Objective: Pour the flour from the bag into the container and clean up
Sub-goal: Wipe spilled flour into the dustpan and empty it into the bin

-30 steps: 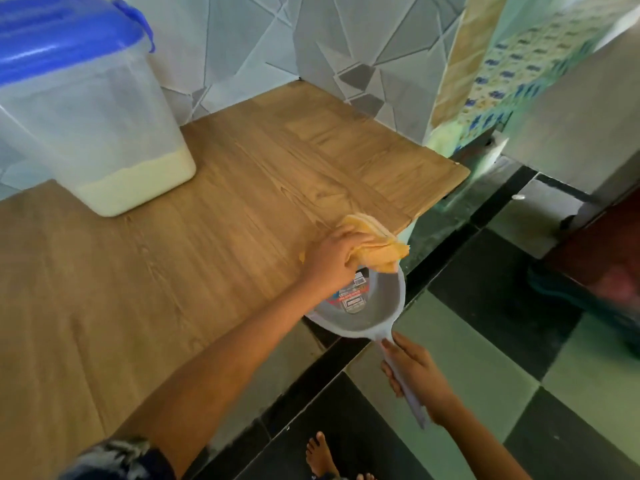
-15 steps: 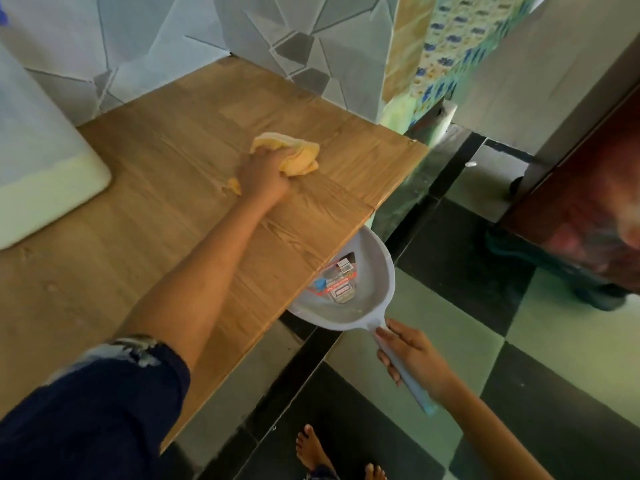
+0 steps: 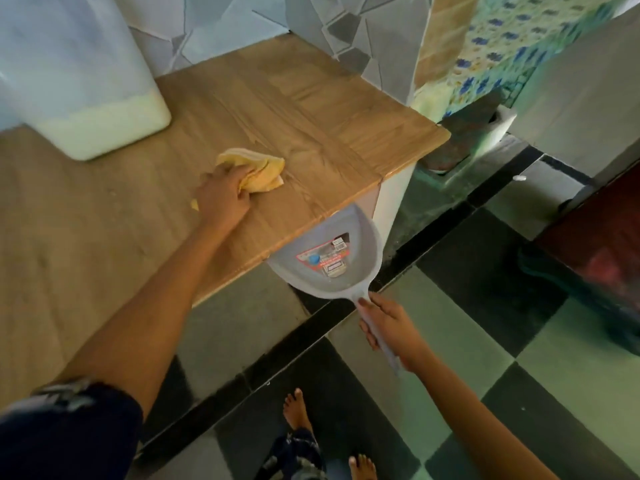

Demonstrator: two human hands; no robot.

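Observation:
My left hand [image 3: 223, 197] presses a crumpled yellow cloth [image 3: 258, 169] onto the wooden tabletop [image 3: 311, 109], well in from the front edge. My right hand [image 3: 388, 323] grips the handle of a grey dustpan [image 3: 332, 261] with a red-bordered label inside. The pan's mouth is tucked under the table's front edge near its right corner. A clear plastic container [image 3: 79, 81] with a layer of white flour at its bottom stands at the back left of the table. No flour bag is in view.
A tiled wall runs behind the table. The floor [image 3: 467, 341] is dark and pale green checkered tile. My bare feet [image 3: 298, 410] stand close to the table. A dark red object [image 3: 595, 251] sits at the right.
My left hand drew the cloth back from the table's edge above the dustpan to the middle of the tabletop. The dustpan stayed under the edge.

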